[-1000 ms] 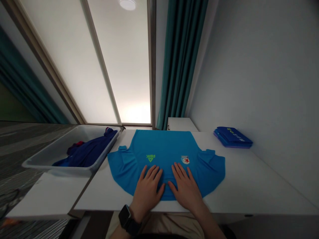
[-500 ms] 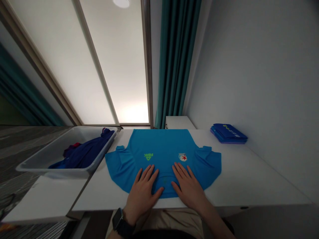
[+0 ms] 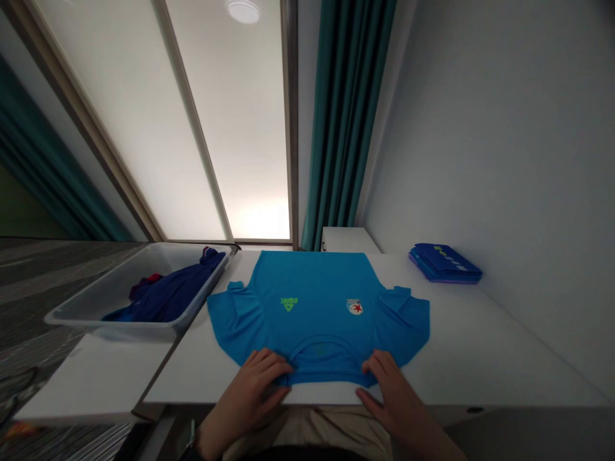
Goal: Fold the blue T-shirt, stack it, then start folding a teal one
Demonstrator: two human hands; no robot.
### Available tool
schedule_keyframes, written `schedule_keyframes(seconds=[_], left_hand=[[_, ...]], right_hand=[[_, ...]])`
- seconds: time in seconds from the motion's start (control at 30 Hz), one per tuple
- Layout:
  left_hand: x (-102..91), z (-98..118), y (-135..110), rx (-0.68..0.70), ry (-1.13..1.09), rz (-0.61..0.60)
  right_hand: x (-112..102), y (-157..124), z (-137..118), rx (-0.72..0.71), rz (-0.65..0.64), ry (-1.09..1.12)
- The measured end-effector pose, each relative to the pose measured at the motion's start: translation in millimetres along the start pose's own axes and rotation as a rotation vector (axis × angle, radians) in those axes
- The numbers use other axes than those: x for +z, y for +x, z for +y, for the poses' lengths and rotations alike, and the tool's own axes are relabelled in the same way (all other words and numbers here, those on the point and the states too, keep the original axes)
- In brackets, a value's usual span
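A bright blue T-shirt [image 3: 319, 282] lies front up on the white table, its collar toward me and its short sleeves out to both sides. A green logo and a crest with a red star are on its chest. My left hand [image 3: 252, 390] rests by the shoulder edge left of the collar, fingers on the cloth and thumb apart at the near edge. On the other side of the collar, my right hand [image 3: 398, 400] touches the shoulder edge in the same way, thumb and fingers apart. Neither hand is closed on the cloth.
A translucent plastic bin [image 3: 72, 314] with dark blue and red clothes [image 3: 168, 294] stands at the left. Folded blue garments [image 3: 444, 262] form a stack at the right, near the wall. The white table [image 3: 471, 346] ends just in front of my body.
Both hands have slid toward me from the chest of the shirt to its collar side and moved farther apart. Their flat fingers are now more bent. The view has shifted slightly.
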State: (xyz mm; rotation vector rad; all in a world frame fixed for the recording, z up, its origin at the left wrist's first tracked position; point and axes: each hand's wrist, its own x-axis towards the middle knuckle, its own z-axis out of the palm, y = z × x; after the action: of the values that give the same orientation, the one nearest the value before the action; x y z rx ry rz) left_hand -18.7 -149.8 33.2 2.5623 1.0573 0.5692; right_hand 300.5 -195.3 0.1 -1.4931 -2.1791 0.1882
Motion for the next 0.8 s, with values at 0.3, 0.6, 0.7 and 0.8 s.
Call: schedule_keyframes(seconds=[0.3, 0.6, 0.7, 0.8], left_hand=[[1.9, 2, 0, 0.049, 0.010, 0.090], [-7.9, 12, 0, 0.057, 0.053, 0.075], [-5.8, 8, 4, 0.068, 0.089, 0.125], [0.6, 3, 16, 0.031, 0.156, 0.216]], right_hand=[[9, 0, 13, -0.134, 0.142, -0.033], [-8, -2, -1, -0.173, 0.109, 0.000], [-20, 11, -1, -0.160, 0.058, 0.019], [-24, 30, 7, -0.107, 0.052, -0.011]])
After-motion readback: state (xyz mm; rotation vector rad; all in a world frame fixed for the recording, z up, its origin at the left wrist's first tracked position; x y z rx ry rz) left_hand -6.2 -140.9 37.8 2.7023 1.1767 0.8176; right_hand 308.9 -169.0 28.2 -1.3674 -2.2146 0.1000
